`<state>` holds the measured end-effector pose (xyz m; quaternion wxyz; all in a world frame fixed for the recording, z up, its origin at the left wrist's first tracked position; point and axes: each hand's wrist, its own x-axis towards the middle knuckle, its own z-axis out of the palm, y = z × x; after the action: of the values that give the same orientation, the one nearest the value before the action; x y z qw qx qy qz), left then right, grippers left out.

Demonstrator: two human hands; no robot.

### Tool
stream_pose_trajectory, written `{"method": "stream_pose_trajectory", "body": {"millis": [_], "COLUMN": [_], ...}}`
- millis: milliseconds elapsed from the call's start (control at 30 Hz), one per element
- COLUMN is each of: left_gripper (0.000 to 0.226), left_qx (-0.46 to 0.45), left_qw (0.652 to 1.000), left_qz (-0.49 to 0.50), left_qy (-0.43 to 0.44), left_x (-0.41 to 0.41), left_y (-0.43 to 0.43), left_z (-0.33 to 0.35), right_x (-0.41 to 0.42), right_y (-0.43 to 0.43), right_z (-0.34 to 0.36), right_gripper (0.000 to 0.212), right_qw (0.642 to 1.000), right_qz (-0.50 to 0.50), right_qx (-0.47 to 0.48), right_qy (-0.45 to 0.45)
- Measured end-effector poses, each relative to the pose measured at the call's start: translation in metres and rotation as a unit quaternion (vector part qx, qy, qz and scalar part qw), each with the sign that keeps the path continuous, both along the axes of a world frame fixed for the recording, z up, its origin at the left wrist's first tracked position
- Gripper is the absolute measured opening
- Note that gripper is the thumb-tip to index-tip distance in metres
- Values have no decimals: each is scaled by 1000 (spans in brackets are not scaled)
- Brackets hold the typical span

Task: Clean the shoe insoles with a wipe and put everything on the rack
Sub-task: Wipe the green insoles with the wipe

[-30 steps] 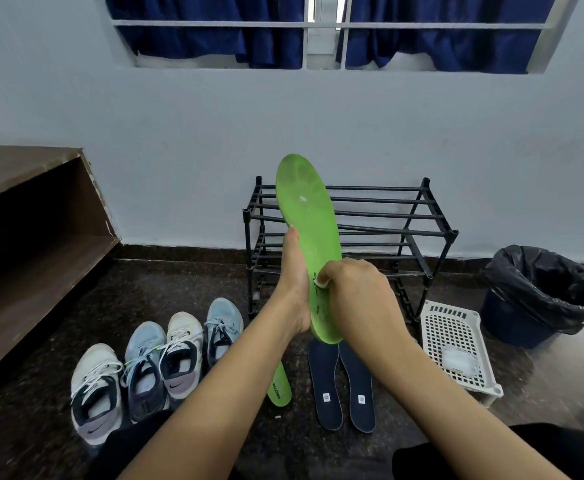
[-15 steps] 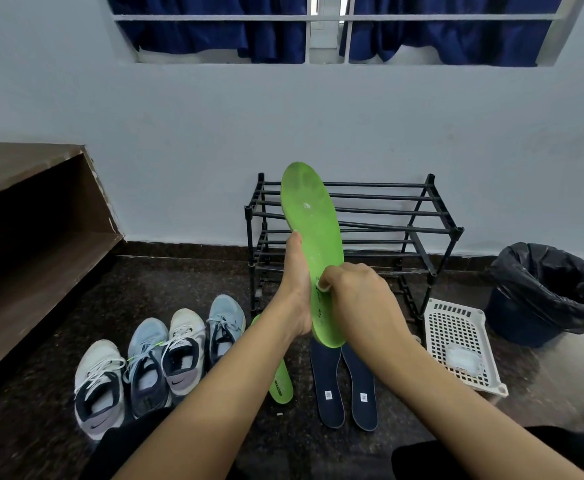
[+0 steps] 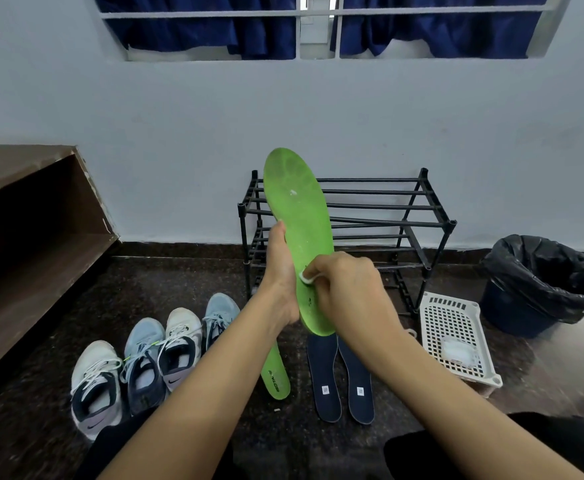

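Observation:
I hold a green insole [image 3: 297, 216] upright in front of the black rack [image 3: 418, 216]. My left hand [image 3: 280, 271] grips its left edge from behind, thumb up along the rim. My right hand [image 3: 346, 289] pinches a small white wipe [image 3: 306, 278] and presses it on the insole's lower half. A second green insole [image 3: 276, 375] lies on the floor, partly hidden by my left forearm. Two dark blue insoles [image 3: 340, 379] lie side by side beside it.
Several sneakers [image 3: 152, 358] stand in a row on the dark floor at the left. A white perforated basket [image 3: 456, 337] holding white wipes sits right of the rack, and a bin with a black bag [image 3: 539, 282] beyond it. A wooden shelf [image 3: 31, 237] runs along the left.
My right hand has shifted slightly with the wipe on the insole's lower half, and the white wipe now shows at my fingertips. The insole stays upright in my left hand.

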<state>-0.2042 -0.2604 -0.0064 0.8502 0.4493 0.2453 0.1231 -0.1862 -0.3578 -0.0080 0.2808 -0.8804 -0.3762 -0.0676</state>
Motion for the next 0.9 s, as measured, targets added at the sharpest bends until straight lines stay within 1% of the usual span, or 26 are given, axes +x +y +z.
{"method": "stream_pose_trajectory", "body": {"millis": [233,367,433,500,567,700,900], "left_gripper": [64,65,67,67,67,66,65], "left_qx": [29,11,7,11,14,18,26], "left_qw": [999,999,999,998,998,998,999], "left_qz": [0,-34,-45,-46,-43,-15,-1], "left_qy": [16,22,27,33,37,51,43], "left_x": [-1,-3,-5,-6,-8,-9,-9], "left_y": [-8,-15,-16,-14,-11,-4,-6], "left_z": [-3,-5,-6,-6,-5,-4,-2], "right_x": [3,10,13,11,6,-9,-2], "right_y": [2,4,3,2,1,4,10], "right_z": [-2,-1,1,3,2,-3,-6], "right_gripper": [29,25,25,27,29,30,25], "right_qw": [999,996,995,995,997,998,993], "right_qz": [8,-1,-12,-18,-16,3,12], "right_qx": [44,75,89,83,61,61,113], "right_qy": [-14,-50,-47,-42,-37,-21,-35]}}
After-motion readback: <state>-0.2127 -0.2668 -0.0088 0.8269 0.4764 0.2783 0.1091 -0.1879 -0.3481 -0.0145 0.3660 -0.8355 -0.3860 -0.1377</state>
